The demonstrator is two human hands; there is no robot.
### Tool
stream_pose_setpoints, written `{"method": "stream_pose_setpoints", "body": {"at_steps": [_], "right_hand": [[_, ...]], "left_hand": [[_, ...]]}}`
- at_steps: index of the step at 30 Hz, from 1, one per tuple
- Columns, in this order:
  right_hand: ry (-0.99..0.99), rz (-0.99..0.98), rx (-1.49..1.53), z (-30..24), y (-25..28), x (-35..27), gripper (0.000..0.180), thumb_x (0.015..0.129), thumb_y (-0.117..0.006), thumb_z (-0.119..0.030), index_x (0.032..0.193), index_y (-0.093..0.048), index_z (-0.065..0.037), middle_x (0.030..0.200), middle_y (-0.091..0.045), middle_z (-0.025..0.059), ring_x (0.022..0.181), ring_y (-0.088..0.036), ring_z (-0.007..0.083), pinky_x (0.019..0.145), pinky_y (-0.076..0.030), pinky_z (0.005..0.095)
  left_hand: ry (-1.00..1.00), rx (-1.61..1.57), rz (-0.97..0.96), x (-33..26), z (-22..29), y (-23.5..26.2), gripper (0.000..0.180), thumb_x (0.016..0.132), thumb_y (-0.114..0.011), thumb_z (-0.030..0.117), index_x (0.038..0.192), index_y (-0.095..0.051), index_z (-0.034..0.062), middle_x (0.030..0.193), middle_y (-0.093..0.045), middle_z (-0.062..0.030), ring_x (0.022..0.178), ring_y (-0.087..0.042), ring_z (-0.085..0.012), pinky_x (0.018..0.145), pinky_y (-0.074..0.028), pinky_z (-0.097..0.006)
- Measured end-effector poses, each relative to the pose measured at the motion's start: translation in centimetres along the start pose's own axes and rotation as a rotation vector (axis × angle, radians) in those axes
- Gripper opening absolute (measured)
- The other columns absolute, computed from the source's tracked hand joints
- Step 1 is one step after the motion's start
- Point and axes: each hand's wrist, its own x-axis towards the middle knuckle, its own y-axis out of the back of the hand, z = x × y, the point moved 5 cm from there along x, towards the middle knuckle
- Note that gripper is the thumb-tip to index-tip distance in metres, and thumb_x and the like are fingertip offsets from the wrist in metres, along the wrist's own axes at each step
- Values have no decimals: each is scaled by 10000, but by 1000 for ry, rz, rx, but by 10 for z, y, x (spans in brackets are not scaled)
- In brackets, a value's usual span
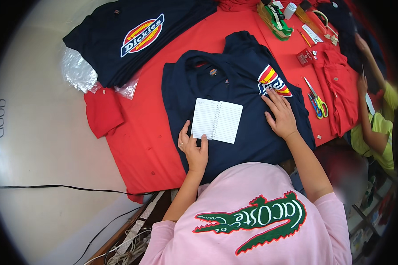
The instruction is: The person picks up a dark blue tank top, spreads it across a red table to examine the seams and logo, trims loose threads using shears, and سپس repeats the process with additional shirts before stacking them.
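At the near edge of the table the left hand [193,150] pinches the lower left corner of a small spiral-bound notebook [216,120], thumb and fingers closed on the paper. The notebook lies open, its lined white pages flat on a navy knit shirt [234,88] spread over the middle of the table. The right hand [281,115] lies flat, fingers spread, pressed on the soft fabric just right of the notebook, its fingertips touching a stitched red, yellow and white emblem [273,81]. Under the shirt, a red cloth [141,141] covers the table [40,145], whose bare surface is smooth, pale and curved along the left edge.

Toward the right edge lie scissors with green and blue handles [317,102], beside a folded red garment [338,88]. At the far left corner sits a stack of folded navy shirts [132,39] with a crinkled clear plastic bag [77,70] at its side. At the far edge stands a green tape dispenser [275,20], with a ruler [311,33] near it. Another person in a yellow-green sleeve [378,128] works at the right edge. Black cables [66,187] trail off the near left edge.
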Motion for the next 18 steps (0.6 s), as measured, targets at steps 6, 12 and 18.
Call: {"method": "stream_pose_setpoints", "body": {"at_steps": [6, 12, 18], "right_hand": [[-1, -6, -8, -1, 1, 1, 570, 982, -652, -217, 1536, -558, -125, 1651, -475, 127, 1548, -425, 284, 1258, -320, 459], [0, -4, 7, -1, 0, 0, 576, 978, -657, -219, 1537, -556, -122, 1654, -471, 133, 1552, -421, 293, 1254, -322, 464], [16, 6, 15, 0, -1, -3, 591, 972, -670, -232, 1539, -550, -114, 1664, -460, 139, 1558, -413, 303, 1246, -332, 487]], "left_hand": [[22, -22, 26, 1, -5, 2, 366, 944, -735, 166, 1287, -687, 48, 1556, -530, -148, 1407, -451, -322, 1184, -256, -490], [174, -153, 89, 18, 5, 12, 352, 952, -766, 192, 1245, -670, 21, 1161, -708, -104, 1099, -577, -254, 1108, -300, -449], [159, -278, -24, 24, 14, -2, 247, 974, -771, 194, 1125, -713, 7, 1022, -741, -160, 952, -687, -269, 916, -512, -396]]}}
